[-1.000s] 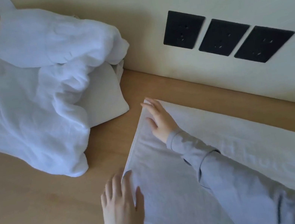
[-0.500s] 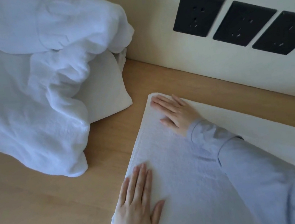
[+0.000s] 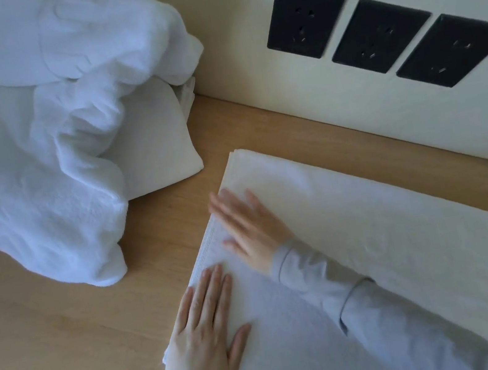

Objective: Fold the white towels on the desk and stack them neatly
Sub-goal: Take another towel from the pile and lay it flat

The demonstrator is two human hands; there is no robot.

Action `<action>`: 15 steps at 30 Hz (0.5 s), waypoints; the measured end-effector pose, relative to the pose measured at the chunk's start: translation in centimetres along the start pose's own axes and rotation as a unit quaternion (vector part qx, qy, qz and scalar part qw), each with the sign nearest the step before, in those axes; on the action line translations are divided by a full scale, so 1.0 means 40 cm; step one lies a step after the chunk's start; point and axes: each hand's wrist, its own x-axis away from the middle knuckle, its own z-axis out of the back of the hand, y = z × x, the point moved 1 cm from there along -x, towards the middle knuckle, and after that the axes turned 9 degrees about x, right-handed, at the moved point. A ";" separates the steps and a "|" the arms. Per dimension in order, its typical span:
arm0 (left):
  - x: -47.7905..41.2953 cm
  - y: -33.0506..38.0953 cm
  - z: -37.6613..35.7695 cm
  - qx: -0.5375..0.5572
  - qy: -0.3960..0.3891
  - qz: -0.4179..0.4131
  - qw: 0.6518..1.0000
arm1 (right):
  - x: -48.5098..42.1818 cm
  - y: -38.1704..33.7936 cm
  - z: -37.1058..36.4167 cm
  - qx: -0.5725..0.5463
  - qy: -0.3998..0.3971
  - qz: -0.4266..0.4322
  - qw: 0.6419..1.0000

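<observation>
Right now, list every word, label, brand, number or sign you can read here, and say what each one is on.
No text can be read anywhere.
black wall sockets: only pin holes, no legible markings.
flat towel: a woven band along its end, no letters.
crumpled towels: plain white, nothing printed.

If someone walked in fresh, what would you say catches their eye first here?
Probably the left hand and right hand, lying flat on the long folded towel at centre. Then the crumpled heap of white towels at upper left, and three black sockets on the wall upper right.
</observation>
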 end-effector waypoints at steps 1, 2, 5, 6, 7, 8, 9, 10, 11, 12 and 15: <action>0.000 0.000 -0.001 -0.001 0.001 -0.001 1.000 | 0.025 -0.034 -0.009 0.003 0.005 0.034 0.999; 0.000 -0.001 -0.001 -0.003 0.003 -0.003 1.000 | 0.050 -0.056 -0.018 0.015 0.009 0.057 0.998; 0.000 0.000 0.000 -0.006 0.008 -0.005 1.000 | 0.089 -0.041 -0.030 0.043 -0.004 0.079 0.996; 0.000 0.000 -0.001 -0.004 0.009 -0.005 1.000 | 0.091 -0.015 -0.030 0.046 -0.013 0.082 0.996; 0.001 0.000 -0.001 -0.002 0.010 -0.004 1.000 | 0.090 0.016 -0.027 0.049 -0.023 0.080 0.995; 0.002 0.000 -0.002 0.000 0.010 -0.003 1.000 | 0.088 0.057 -0.022 0.053 -0.029 0.069 0.996; 0.002 -0.001 -0.002 0.000 0.010 -0.002 1.000 | 0.086 0.104 -0.015 0.060 -0.033 0.045 0.997; 0.002 -0.001 -0.002 -0.001 0.012 -0.002 1.000 | 0.086 0.157 -0.007 0.068 -0.036 0.015 0.997; 0.001 -0.001 -0.002 -0.002 0.014 -0.003 1.000 | 0.089 0.211 0.001 0.077 -0.042 -0.018 0.996; 0.000 -0.001 -0.002 -0.003 0.016 -0.005 1.000 | 0.094 0.261 0.006 0.083 -0.051 -0.048 0.994; 0.000 0.001 -0.001 -0.006 0.025 -0.008 1.000 | 0.106 0.346 0.006 0.070 -0.065 -0.102 0.990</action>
